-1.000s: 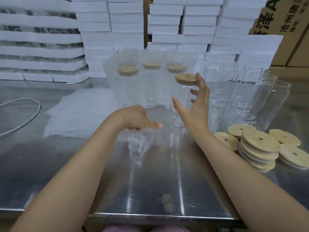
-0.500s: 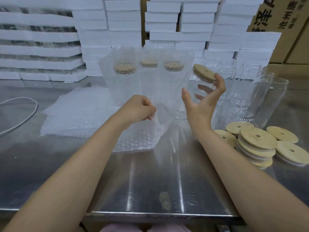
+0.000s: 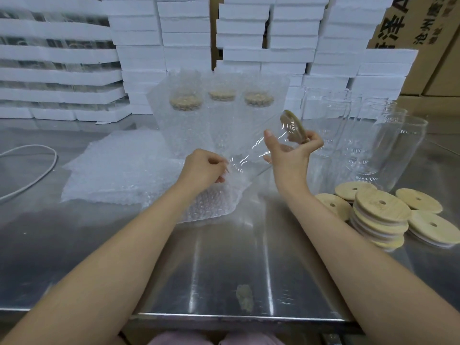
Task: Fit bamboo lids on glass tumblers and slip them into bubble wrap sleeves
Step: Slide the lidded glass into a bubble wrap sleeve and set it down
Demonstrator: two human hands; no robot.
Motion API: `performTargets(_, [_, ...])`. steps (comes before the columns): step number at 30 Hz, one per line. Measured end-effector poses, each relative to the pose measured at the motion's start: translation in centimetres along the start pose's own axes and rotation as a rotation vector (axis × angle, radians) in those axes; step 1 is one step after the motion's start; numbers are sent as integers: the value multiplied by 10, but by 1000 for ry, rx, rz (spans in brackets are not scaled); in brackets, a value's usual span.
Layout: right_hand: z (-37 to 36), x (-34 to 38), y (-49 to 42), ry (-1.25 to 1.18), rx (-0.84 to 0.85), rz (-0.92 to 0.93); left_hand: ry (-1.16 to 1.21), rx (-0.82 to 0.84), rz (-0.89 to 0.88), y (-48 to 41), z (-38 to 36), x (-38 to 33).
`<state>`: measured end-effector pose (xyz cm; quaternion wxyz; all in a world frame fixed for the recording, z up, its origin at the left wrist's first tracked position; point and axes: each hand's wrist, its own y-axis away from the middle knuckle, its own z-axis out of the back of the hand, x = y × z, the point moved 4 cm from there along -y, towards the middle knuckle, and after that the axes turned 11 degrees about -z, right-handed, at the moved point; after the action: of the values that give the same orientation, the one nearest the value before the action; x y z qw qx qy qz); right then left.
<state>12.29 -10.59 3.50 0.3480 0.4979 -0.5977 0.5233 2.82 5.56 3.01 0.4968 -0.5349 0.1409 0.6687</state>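
Observation:
My right hand [image 3: 291, 155] grips a clear glass tumbler [image 3: 254, 155] near its bamboo lid [image 3: 293, 127]. The tumbler is tilted, its base pointing down-left into the mouth of a bubble wrap sleeve [image 3: 211, 202]. My left hand [image 3: 201, 168] pinches that sleeve's open edge just above the steel table [image 3: 224, 270]. Three wrapped, lidded tumblers [image 3: 219, 115] stand behind my hands. Bare tumblers [image 3: 395, 150] stand at the right, with loose bamboo lids [image 3: 380, 215] stacked in front of them.
A flat pile of bubble wrap sleeves [image 3: 117, 170] lies left of my hands. White foam boxes [image 3: 186, 41] are stacked along the back, cardboard cartons [image 3: 428, 28] at the far right. A white cable [image 3: 32, 175] curves at the left edge.
My right hand has tipped the lidded tumbler over and brought it down toward the left. My left hand has lifted the sleeve's edge off the table to meet the tumbler's base.

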Motion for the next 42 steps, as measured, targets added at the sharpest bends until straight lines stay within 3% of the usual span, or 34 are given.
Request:
performTargets(3, [1,-8,-2,45,-39,-47,-69,-121,-31,-1,7,-2])
performTargets(5, [2,-8,-3,53,-62,-59,74,-183,-62,-2,9,-10])
performTargets(7, [5,-6,-3,40,-90,-64,169,-116,-129,-3,6,-20])
performTargets(11, [13,-3,-5,-53,-176,-161,-184,167,-398,5,-2,-28])
performTargets(14, [15,-1,-4,-142,-234,-220,-456,232,-662,13,-11,-30])
performTargets(17, [11,-1,2,-149,-263,-240,-520,123,-823,20,-15,-39])
performTargets(24, [-13,-13,21,-235,-148,-394,-729,-204,-1231,40,-23,-72])
performTargets(29, [-12,-3,18,-150,-147,-360,-683,-75,-1159,41,-27,-77])
performTargets(34, [22,21,-7,-204,-281,-261,-784,-37,-896,24,-7,-67])
performTargets(38, [19,25,-7,-135,-176,-246,-838,23,-799,23,-11,-59])
performTargets(42, [8,25,1,-9,-55,-227,-890,-64,-806,24,-10,-60])
